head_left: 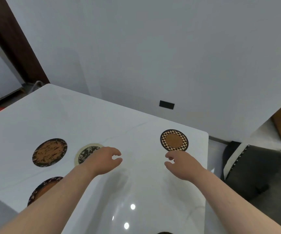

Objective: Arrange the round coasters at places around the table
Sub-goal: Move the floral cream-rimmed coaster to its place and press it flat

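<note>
Several round coasters lie on the glossy white table (136, 191). A checkered-rim coaster (174, 140) with a brown centre sits near the far right corner. A brown coaster with a dark rim (49, 152) lies at the left, and a cream-rimmed black floral coaster (85, 153) is beside it, partly hidden by my left hand (106, 159). Another dark-rimmed brown coaster (43, 189) is half covered by my left forearm. My right hand (181, 163) hovers just below the checkered coaster. Both hands are empty with curled, parted fingers.
A dark grey upholstered chair (258, 174) stands at the table's right side. The white wall behind carries a black socket plate (166, 104). A brown door frame (14, 41) rises at the far left, with floor clutter below it.
</note>
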